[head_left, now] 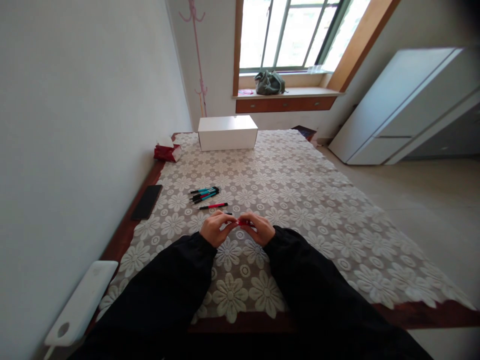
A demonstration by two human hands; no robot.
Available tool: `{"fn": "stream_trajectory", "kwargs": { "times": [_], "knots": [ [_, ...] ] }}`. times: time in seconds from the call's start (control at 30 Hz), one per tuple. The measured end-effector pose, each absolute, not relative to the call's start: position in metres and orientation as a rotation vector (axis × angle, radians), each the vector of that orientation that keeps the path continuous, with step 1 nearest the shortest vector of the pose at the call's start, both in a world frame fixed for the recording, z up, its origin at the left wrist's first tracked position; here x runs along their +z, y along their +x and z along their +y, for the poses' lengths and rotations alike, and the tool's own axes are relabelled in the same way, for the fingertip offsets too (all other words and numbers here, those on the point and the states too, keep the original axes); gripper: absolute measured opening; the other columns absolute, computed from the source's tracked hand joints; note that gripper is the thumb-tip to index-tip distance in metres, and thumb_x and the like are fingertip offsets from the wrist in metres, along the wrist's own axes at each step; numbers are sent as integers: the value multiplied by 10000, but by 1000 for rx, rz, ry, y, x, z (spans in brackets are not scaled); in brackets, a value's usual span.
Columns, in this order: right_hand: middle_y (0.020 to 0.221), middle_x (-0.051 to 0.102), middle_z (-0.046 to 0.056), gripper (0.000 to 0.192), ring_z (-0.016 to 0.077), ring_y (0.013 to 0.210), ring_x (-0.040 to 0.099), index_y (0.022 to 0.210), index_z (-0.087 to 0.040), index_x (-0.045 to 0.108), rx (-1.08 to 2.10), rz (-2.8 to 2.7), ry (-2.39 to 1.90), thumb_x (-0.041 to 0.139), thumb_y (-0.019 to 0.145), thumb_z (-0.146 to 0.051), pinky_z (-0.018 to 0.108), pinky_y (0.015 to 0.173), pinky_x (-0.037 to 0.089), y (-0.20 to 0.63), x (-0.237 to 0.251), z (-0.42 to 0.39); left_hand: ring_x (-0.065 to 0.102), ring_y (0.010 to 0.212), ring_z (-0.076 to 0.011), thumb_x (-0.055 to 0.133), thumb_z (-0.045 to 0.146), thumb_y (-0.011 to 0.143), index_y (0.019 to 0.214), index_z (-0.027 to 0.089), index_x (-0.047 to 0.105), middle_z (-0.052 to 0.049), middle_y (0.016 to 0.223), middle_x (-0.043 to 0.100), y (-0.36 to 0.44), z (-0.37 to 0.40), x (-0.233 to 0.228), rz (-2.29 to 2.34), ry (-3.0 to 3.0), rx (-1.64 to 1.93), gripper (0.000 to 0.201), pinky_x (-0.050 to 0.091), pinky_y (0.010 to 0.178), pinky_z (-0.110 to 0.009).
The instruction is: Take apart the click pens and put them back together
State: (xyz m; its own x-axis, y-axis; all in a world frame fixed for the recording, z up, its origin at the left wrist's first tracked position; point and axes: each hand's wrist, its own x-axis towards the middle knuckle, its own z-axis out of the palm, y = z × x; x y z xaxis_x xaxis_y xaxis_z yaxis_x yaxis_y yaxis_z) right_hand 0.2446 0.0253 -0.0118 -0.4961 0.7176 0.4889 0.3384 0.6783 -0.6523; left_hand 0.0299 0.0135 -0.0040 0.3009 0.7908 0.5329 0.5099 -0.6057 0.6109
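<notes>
My left hand [217, 228] and my right hand [259, 228] meet above the cloth near the table's front, both closed in a pinch. Between their fingertips is a small red piece [240, 223], perhaps part of a pen; the fingers hide most of it. A short black tip [228, 213] shows just beyond my left fingers, and I cannot tell what it belongs to. Farther off lies a red and black pen [215, 206]. Behind that, several teal and black pens [204, 194] rest in a loose bundle, with some red among them.
A lace tablecloth [292, 195] covers the table. At its far end stands a white box [228, 134]. Along the left edge are a red tissue pack [167, 152], a dark phone [147, 202] and a white power strip [83, 302]. The wall runs close on the left.
</notes>
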Motion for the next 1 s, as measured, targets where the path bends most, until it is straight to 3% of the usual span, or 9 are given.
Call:
{"fn": "stream_trajectory", "kwargs": {
  "times": [0.3,0.6,0.73,0.87,1.0],
  "knots": [
    [911,733,50,217,184,797,706,1103,-233,590,778,-1963,-826,616,922,-351,322,739,597,241,-15,22,655,737,-156,690,305,901,919,224,737,-30,809,744,29,15,-3,1034,2333,1317,96,562,726,-291],
    [867,685,8,320,164,702,710,1111,-236,538,1283,-1583,-708,637,907,-463,321,648,606,233,-13,21,683,887,-183,648,280,924,1090,253,718,-49,992,758,29,13,2,1009,2406,1293,181,571,831,-336],
    [868,726,40,247,191,825,713,1013,-217,637,1026,-1686,-823,649,906,-439,366,804,591,241,-1,24,674,907,-197,611,269,938,1037,235,716,-52,956,757,28,13,6,1198,2342,1338,148,559,859,-351],
    [891,738,37,253,188,792,707,1118,-236,625,777,-1614,-872,632,920,-394,370,772,582,247,8,24,665,942,-207,599,264,934,969,228,713,-49,942,750,27,16,5,1364,2289,1329,125,539,894,-361],
    [877,748,41,137,195,805,703,1012,-236,649,594,-1640,-931,613,931,-341,374,789,567,252,13,24,643,1009,-224,590,238,918,1012,226,700,-52,998,739,26,18,3,1457,2290,1218,145,508,944,-384]
  ]
}}
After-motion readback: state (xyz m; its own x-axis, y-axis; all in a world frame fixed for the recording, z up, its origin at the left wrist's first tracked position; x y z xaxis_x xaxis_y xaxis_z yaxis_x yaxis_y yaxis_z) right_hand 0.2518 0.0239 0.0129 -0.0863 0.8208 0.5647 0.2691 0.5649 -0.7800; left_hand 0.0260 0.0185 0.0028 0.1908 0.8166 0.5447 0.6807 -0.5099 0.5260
